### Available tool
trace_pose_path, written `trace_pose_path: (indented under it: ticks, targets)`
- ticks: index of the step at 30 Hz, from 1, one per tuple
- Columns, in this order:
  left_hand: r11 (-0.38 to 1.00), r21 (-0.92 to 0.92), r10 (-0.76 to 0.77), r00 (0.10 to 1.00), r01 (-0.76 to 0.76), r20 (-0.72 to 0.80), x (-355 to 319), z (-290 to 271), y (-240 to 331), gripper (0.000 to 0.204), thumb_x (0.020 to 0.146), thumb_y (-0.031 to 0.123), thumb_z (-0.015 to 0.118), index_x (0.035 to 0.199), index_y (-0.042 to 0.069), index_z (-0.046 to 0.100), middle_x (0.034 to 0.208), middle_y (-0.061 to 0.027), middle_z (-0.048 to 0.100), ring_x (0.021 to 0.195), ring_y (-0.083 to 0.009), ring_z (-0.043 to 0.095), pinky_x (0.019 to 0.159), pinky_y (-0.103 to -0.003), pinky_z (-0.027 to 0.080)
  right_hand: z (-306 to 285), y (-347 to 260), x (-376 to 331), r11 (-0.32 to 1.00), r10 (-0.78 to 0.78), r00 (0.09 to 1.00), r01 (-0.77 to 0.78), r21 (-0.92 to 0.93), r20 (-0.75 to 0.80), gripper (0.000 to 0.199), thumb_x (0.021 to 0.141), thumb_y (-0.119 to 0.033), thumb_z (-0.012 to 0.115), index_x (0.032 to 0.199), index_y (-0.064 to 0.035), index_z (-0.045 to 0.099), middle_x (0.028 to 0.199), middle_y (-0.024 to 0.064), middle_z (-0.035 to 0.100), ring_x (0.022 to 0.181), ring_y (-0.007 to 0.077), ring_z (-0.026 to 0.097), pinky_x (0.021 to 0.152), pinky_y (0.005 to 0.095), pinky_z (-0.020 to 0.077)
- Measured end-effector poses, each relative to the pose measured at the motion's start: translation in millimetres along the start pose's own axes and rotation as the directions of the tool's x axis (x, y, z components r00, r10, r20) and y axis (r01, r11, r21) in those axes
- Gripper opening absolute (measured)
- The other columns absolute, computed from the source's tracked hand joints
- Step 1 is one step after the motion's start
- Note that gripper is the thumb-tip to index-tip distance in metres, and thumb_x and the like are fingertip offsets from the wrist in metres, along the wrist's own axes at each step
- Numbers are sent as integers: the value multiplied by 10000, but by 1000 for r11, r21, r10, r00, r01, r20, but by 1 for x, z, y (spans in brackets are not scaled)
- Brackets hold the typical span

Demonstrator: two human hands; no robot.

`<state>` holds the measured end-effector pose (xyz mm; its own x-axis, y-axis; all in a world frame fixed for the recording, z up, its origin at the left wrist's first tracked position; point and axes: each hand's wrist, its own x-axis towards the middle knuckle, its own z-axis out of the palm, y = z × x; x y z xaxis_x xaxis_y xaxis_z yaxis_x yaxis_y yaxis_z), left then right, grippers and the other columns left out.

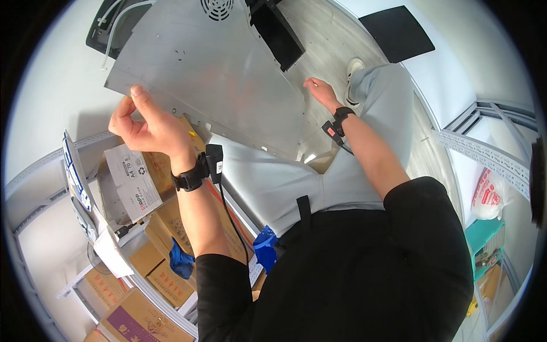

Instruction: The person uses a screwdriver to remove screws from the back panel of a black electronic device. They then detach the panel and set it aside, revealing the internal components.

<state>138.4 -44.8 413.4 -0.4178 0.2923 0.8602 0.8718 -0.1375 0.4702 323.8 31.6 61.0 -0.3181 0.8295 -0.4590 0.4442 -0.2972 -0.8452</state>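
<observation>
A large grey sheet-metal panel with a round slotted vent near its far edge lies tilted before me, its near edge over my lap. At its left corner, my left hand is closed, the thumb pressed over the panel's edge and the other fingers curled below. My right hand is just off the panel's right edge, its fingers curled together. A small pale spot shows at those fingertips; what it is I cannot make out. Black straps with small devices and cables sit on both wrists.
A black box-shaped part adjoins the panel's far right side. A dark flat board is at the far right. Left are cardboard boxes and a white-labelled carton on a metal rack. A white plastic bag hangs near the right rack.
</observation>
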Motion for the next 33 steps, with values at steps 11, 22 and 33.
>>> trace_pose_path:
  ticks: [11,22,33]
  targets:
    - [999,-23,-43,999,43,-2,7,-5,-1,160,810,143,649,766,30,544,784,-11,448,716,-92,419,640,-235,366,6,17,8,973,223,966,-212,-95,129,492,808,-549,447,870,-119,678,891,91,653,858,258,598,797,339,440]
    - [989,-140,33,989,-53,-144,26,-10,40,122,800,53,638,766,26,524,679,-16,532,638,-79,468,580,-196,388,26,73,33,916,316,916,-226,-331,248,278,664,-234,607,821,-14,672,896,176,647,862,284,627,763,342,491]
    - [970,-121,192,970,-211,-151,40,-24,44,123,806,67,607,712,36,533,658,-28,488,653,-111,459,637,-229,388,67,78,39,898,254,963,-201,-392,89,350,719,-255,578,909,37,619,968,233,605,929,353,582,809,386,470]
